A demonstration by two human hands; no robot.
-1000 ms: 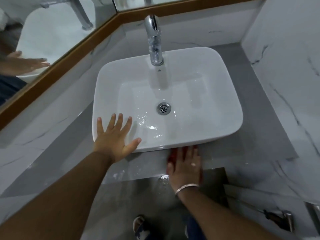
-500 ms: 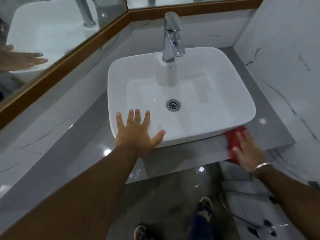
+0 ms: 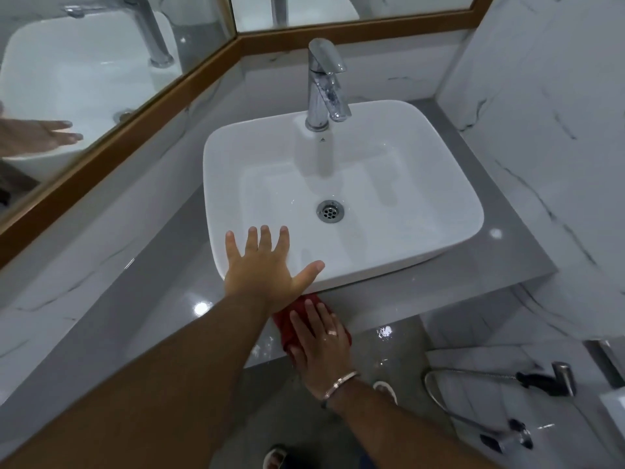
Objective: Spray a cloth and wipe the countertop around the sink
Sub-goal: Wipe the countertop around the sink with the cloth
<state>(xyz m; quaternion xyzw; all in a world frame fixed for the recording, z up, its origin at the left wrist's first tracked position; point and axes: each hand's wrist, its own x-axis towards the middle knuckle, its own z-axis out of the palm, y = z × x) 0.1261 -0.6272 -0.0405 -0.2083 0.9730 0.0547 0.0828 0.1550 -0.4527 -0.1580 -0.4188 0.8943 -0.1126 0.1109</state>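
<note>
A white rectangular sink (image 3: 399, 157) sits on a grey countertop (image 3: 159, 299) with a chrome tap (image 3: 324, 86) at its back. My left hand (image 3: 267, 269) rests flat with fingers spread on the sink's front left rim. My right hand (image 3: 321, 340) presses a red cloth (image 3: 287, 323) flat on the wet front strip of the countertop, just below the left hand. Most of the cloth is hidden under my palm and the left wrist. No spray bottle is in view.
A wood-framed mirror (image 3: 111, 55) runs along the left and back walls. White marble wall (image 3: 548, 130) closes the right side. Below the counter at right hangs a hand sprayer (image 3: 554, 380) with its metal hose. My feet show on the wet floor (image 3: 304, 434).
My right hand has slid the red cloth left along the front of the countertop, from the sink's right corner back to under the left hand. The left hand stays on the rim.
</note>
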